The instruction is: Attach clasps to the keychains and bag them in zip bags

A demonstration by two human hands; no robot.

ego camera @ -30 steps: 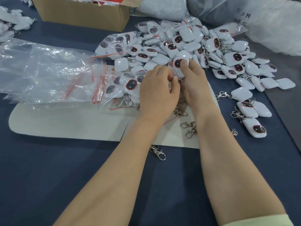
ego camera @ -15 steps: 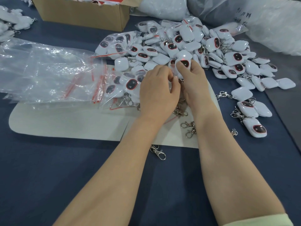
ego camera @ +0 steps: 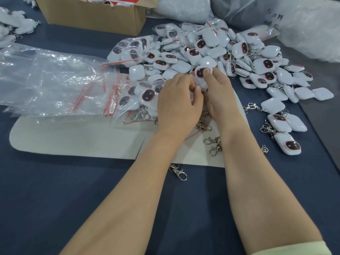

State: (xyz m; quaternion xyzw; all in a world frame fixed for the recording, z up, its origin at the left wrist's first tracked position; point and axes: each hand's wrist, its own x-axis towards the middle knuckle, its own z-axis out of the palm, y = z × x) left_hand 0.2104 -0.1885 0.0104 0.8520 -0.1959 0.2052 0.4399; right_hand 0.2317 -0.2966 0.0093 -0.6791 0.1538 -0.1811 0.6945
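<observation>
Over the white mat's (ego camera: 73, 140) far edge, my right hand (ego camera: 219, 96) pinches one keychain (ego camera: 201, 73): a white rounded square with a dark, red-rimmed window. My left hand (ego camera: 178, 105) pinches its lower end. Three loose clasps (ego camera: 211, 140) lie by the mat's near edge, more half-hidden under my wrists. Keychain pile (ego camera: 239, 57) beyond: uncountable.

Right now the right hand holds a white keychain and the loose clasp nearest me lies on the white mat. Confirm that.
Wrong on one point. The right hand does hold a white keychain, but the nearest loose clasp lies on the blue tablecloth, just past the front edge of the white mat, as the head view shows.
</observation>
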